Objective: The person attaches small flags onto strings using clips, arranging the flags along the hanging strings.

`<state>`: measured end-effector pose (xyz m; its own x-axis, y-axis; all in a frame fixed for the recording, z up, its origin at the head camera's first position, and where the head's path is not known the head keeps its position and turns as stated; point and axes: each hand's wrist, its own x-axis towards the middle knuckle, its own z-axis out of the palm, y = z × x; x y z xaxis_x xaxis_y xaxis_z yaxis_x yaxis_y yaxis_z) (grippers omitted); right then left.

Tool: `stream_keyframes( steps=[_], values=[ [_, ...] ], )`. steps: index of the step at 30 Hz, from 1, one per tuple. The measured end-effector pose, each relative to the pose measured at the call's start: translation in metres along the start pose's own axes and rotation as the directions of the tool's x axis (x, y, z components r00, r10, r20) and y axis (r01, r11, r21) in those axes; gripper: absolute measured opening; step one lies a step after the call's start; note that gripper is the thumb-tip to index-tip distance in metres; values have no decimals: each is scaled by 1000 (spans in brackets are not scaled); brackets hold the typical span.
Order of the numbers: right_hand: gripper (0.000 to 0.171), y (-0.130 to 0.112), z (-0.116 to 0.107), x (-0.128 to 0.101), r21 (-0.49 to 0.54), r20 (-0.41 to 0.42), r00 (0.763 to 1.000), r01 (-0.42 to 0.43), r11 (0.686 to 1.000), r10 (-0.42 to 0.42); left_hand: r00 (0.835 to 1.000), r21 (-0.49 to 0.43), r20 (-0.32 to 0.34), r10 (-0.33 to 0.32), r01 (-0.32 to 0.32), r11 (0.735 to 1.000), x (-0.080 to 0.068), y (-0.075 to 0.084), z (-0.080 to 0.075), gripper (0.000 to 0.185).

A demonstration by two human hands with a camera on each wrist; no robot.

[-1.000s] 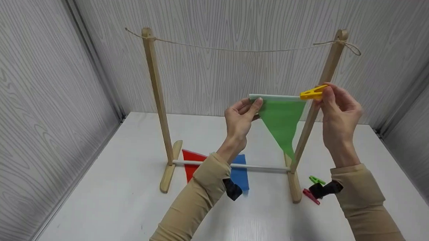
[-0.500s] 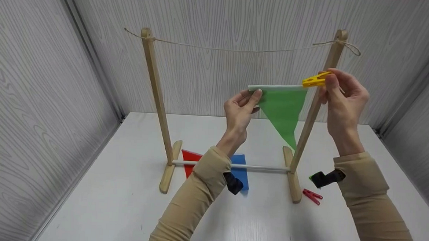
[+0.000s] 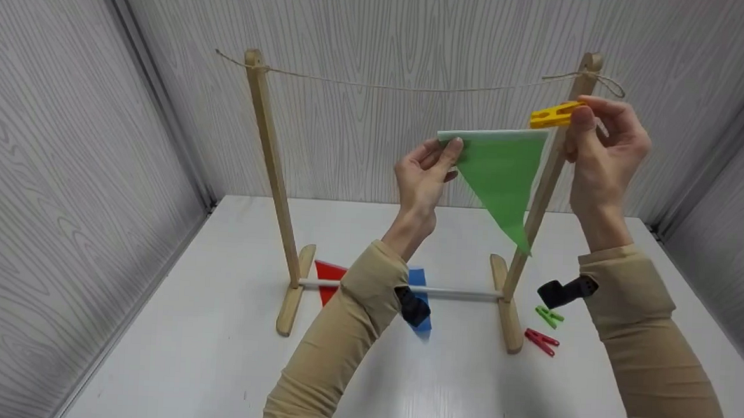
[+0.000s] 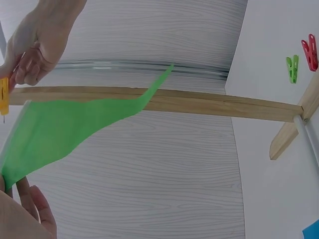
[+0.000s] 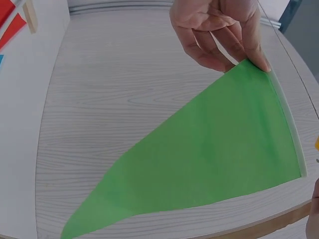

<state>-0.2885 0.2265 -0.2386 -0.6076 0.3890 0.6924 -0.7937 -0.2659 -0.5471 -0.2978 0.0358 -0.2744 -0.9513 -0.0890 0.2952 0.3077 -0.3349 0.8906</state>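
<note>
- Below the string (image 3: 416, 86), between the wooden posts (image 3: 271, 159), we keep the green pennant (image 3: 500, 174) in the air.
- Left hand (image 3: 426, 180) pinches its left top corner, so the white edge stays level and taut.
- Right hand (image 3: 604, 145) pinches the yellow clothespin (image 3: 552, 114) just above the right corner, jaws aimed at the flag.
- Green clothespin (image 3: 550, 316) and red clothespin (image 3: 540, 341) lie by the right foot.

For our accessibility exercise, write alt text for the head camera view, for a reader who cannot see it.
Two hands hold a green triangular flag just below a string tied between two wooden posts: the left hand pinches its top corner, the right hand holds a yellow clothespin at the other. Red and blue flags and green and red clothespins lie on the white table.
</note>
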Motion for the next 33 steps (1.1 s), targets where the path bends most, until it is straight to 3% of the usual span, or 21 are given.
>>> stream_keyframes(
  steps=[10,24,33],
  values=[
    [42,-6,10,13,5,12,995,100,995,-100,1000,-16,2,16,-16,1000,5,10,8,28],
    [41,-16,26,33,-151,48,993,117,982,-111,999,-36,-4,47,-47,998,12,24,20,27],
    [34,-24,38,45,-325,103,989,138,936,-110,997,-21,5,79,-79,997,15,28,25,28]
  ],
)
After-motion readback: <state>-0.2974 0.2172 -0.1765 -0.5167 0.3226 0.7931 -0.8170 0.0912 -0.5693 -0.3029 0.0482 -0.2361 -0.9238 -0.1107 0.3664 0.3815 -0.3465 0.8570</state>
